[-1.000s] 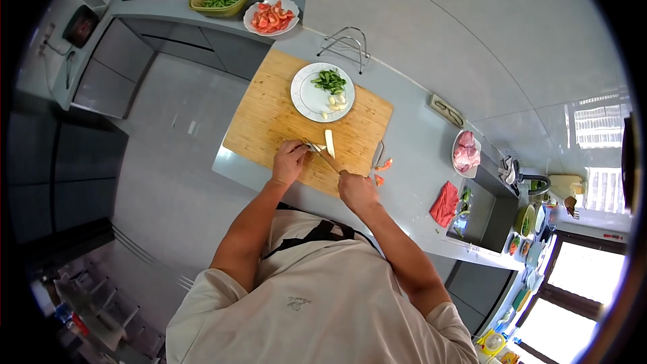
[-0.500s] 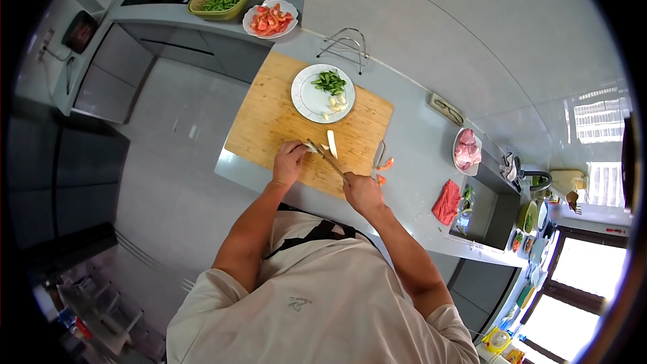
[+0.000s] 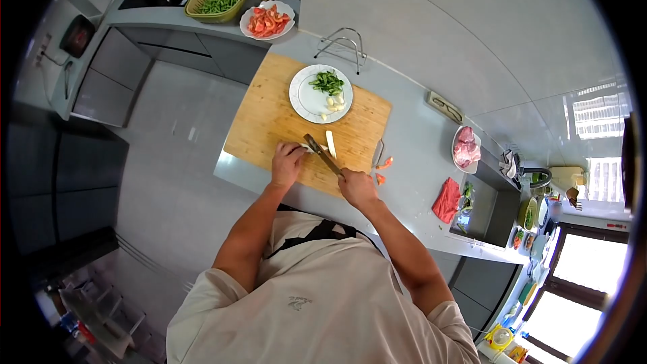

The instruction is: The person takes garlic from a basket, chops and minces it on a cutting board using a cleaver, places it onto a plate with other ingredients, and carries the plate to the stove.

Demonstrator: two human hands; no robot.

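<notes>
My right hand (image 3: 357, 187) is wrapped round the handle of a kitchen knife (image 3: 324, 154), its blade pointing up and left over the wooden cutting board (image 3: 259, 111). Fingers bent, my left hand (image 3: 288, 163) presses a pale vegetable stalk (image 3: 308, 148) to the board beside the blade; much of that piece is covered. Just right of the blade lies another white stalk piece (image 3: 331, 143), upright in the view. Farther up the board rests a white plate (image 3: 301, 102) bearing chopped green vegetable (image 3: 328, 82) and several peeled garlic cloves (image 3: 335, 103).
A bowl of cut tomatoes (image 3: 268, 21) and a basket of green beans (image 3: 220, 3) stand far left. A wire rack (image 3: 344, 46) is behind the board. Rightward are tomato scraps (image 3: 381, 179), a red cloth (image 3: 446, 201), raw meat in a bowl (image 3: 465, 148) and the sink (image 3: 497, 212).
The knife blade has tilted, so its broad side now shows more. My right hand has shifted slightly up and left, while my left hand stays nearly in place on the stalk.
</notes>
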